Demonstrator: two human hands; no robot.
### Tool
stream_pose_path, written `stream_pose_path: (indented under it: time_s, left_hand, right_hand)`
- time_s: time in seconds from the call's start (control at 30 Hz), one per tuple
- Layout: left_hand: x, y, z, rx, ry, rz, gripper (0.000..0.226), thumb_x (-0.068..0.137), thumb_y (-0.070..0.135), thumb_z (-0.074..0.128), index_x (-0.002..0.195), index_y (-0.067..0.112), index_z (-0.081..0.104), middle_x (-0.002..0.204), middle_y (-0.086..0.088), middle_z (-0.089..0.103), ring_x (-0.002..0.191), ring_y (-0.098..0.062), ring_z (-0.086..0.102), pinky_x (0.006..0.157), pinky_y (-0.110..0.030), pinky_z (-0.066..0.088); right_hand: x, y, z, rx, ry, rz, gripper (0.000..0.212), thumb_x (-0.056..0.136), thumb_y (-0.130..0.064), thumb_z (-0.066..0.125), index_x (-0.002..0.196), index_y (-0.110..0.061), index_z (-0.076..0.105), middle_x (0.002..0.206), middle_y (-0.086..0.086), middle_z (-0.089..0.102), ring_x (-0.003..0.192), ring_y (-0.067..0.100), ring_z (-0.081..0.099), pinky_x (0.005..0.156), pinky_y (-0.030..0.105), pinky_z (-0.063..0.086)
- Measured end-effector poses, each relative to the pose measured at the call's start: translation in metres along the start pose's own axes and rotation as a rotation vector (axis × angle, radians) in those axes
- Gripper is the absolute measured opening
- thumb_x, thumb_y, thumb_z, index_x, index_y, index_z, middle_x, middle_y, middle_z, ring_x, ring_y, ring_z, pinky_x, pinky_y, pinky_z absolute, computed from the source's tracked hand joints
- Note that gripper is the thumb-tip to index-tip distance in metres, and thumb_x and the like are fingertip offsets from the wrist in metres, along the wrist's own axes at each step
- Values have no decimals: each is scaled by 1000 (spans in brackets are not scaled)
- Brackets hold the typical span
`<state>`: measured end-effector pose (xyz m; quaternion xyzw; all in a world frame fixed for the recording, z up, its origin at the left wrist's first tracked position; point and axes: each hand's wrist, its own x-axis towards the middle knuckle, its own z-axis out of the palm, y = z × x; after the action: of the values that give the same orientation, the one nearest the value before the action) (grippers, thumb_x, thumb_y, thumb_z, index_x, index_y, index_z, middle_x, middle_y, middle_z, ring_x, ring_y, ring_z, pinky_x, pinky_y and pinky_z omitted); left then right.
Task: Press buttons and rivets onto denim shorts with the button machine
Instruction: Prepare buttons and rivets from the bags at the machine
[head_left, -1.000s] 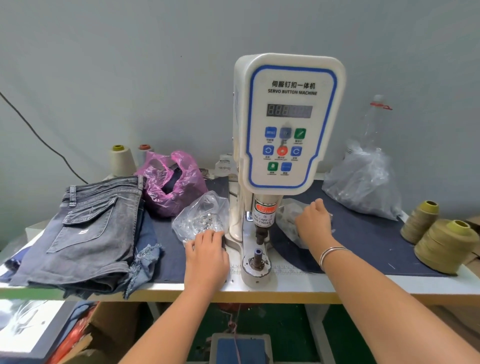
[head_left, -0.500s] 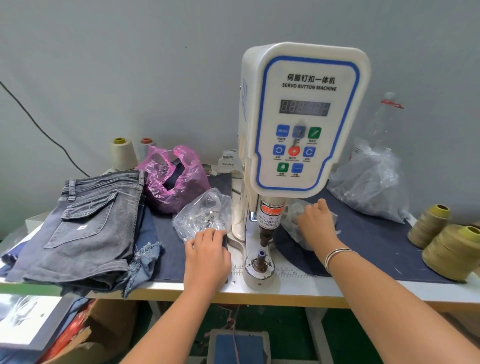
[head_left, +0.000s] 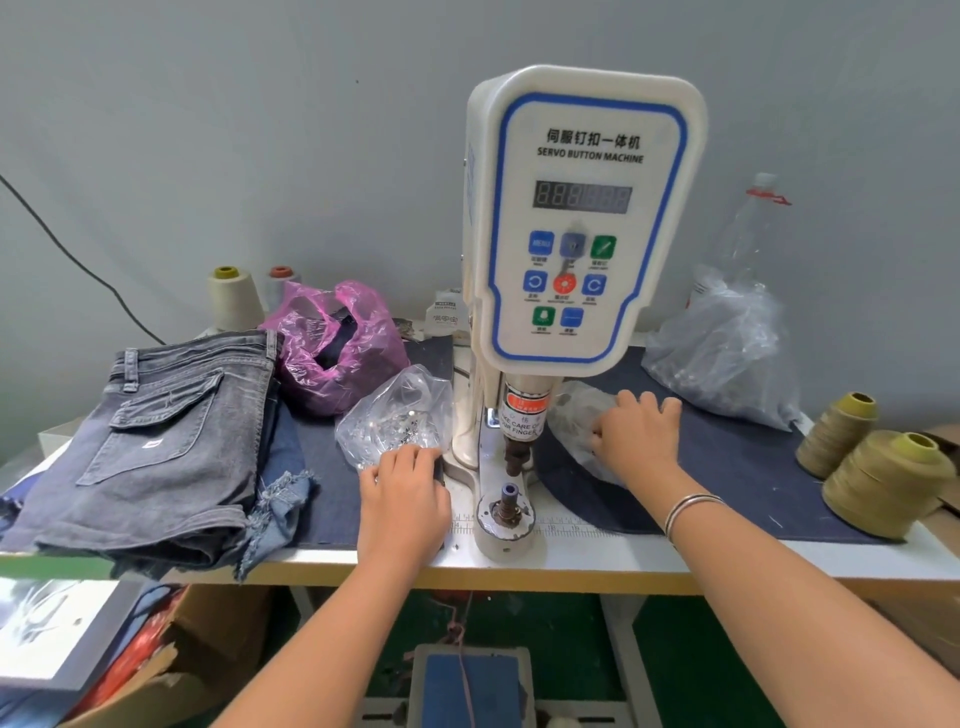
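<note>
The white servo button machine (head_left: 582, 223) stands mid-table, its lower die (head_left: 508, 506) bare under the punch. My left hand (head_left: 402, 499) reaches into the mouth of a clear bag of metal buttons (head_left: 397, 415) left of the machine, fingertips curled down and hidden. My right hand (head_left: 636, 434) lies on a second clear bag (head_left: 574, 415) right of the machine, fingers bent into the plastic. What either hand holds is hidden. A stack of folded grey and blue denim shorts (head_left: 166, 431) lies at the table's left.
A pink plastic bag (head_left: 337, 348) and two thread cones (head_left: 236, 299) sit behind the shorts. A large clear bag (head_left: 727, 353) with a plastic bottle stands back right, and olive thread cones (head_left: 878, 480) at the right edge. A blue foot pedal (head_left: 470, 686) lies under the table.
Both hands stay in their bags with only slight finger movement. My view has moved closer to the machine.
</note>
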<state>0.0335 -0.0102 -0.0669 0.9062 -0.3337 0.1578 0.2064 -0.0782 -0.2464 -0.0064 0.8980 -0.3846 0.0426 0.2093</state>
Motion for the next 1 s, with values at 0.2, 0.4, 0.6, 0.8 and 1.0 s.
stream_pose_path:
  time_s: [0.2, 0.4, 0.6, 0.8, 1.0]
  left_hand:
    - [0, 0, 0, -15, -12, -6, 34, 87, 25, 48, 120, 25, 54, 113, 8, 55, 104, -14, 48, 91, -34, 34]
    - [1, -1, 1, -25, -6, -9, 31, 86, 25, 48, 116, 26, 54, 110, 9, 55, 101, -13, 47, 91, -34, 33]
    - [1, -1, 1, -26, 3, -8, 31, 86, 25, 48, 116, 25, 55, 109, 8, 55, 101, -14, 48, 90, -34, 34]
    - [0, -1, 1, -25, 0, -11, 31, 86, 25, 48, 117, 26, 55, 110, 8, 55, 102, -14, 48, 91, -34, 34]
    - [1, 0, 1, -22, 7, -10, 32, 86, 25, 50, 117, 25, 56, 110, 8, 56, 102, -14, 49, 89, -34, 34]
  right_hand:
    - [8, -15, 3, -238, -74, -134, 21, 88, -27, 52, 107, -27, 62, 111, 0, 51, 105, 22, 44, 89, 37, 29]
    - [12, -16, 2, -201, -84, -104, 19, 86, -28, 56, 103, -28, 63, 110, 0, 54, 105, 22, 47, 92, 38, 28]
    - [15, -10, -8, -259, -88, -179, 11, 87, -23, 54, 94, -27, 61, 99, -2, 59, 100, 21, 54, 92, 38, 26]
    - [14, -12, 1, -249, -106, -175, 15, 90, -24, 50, 99, -27, 62, 105, -2, 61, 102, 20, 56, 91, 36, 28]
    - [14, -11, 4, -184, -103, -123, 18, 86, -22, 56, 102, -27, 62, 109, -1, 58, 105, 21, 53, 89, 36, 30]
